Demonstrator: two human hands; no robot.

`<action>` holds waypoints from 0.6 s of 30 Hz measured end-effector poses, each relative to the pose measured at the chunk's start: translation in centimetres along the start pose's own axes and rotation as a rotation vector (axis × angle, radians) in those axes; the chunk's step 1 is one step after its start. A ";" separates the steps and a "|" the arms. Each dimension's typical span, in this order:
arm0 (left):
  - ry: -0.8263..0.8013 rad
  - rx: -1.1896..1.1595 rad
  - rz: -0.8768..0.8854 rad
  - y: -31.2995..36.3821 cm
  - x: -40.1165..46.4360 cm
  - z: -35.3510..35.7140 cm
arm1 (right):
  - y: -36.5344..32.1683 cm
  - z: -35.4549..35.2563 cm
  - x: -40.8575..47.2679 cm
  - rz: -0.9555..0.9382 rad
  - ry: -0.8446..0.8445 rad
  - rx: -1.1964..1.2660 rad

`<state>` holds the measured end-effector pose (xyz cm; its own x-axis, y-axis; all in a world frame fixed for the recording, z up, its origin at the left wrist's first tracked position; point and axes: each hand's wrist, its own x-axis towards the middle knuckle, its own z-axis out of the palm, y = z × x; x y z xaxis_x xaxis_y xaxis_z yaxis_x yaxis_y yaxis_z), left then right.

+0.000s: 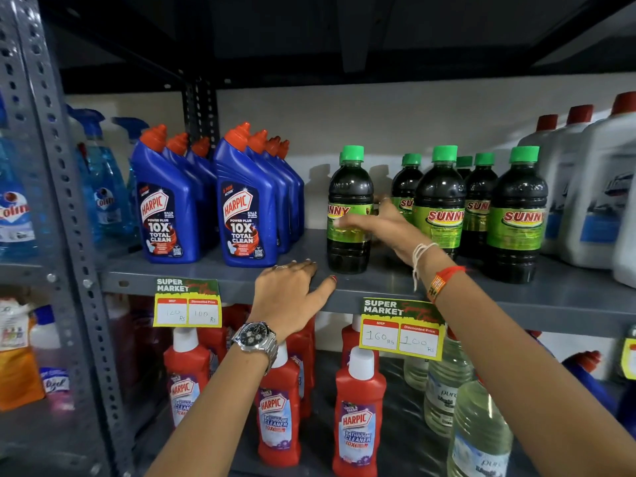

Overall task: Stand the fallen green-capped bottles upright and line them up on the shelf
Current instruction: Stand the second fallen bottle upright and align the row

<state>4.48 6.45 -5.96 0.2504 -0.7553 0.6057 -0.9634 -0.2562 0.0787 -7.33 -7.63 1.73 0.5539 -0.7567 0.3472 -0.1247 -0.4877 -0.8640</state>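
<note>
Several dark green-capped bottles with green "SUNNY" labels stand upright on the grey shelf (pixel 213 278). The leftmost one (pixel 349 187) stands apart from the group (pixel 444 201) to its right. My right hand (pixel 385 225) reaches across that bottle's label; its fingers lie on the label and its right side, and how firmly they grip is unclear. My left hand (pixel 292 292) rests flat on the shelf's front edge, fingers spread, holding nothing. No fallen bottle is visible.
Blue Harpic bottles (pixel 241 201) stand left of the green-capped ones, white jugs with red caps (pixel 592 187) to the right. Blue spray bottles (pixel 103 187) are far left behind a metal upright. Red Harpic bottles (pixel 358 414) and clear bottles fill the shelf below. Price tags (pixel 401 330) hang on the edge.
</note>
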 end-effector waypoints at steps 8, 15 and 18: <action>0.003 0.017 -0.007 0.0 0.1 0.1 | 0.3 0.8 0.3 -0.058 0.186 -0.285; -0.005 0.004 0.018 -0.1 0.1 0.1 | 0.2 0.0 -0.1 -0.012 -0.016 -0.099; 0.001 0.002 0.018 -0.1 0.1 0.1 | 0.3 0.3 -0.4 -0.040 0.083 -0.259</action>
<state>4.61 6.34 -5.93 0.2331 -0.7592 0.6077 -0.9676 -0.2437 0.0666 -7.36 -7.33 1.20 0.4951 -0.7623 0.4170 -0.3159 -0.6050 -0.7309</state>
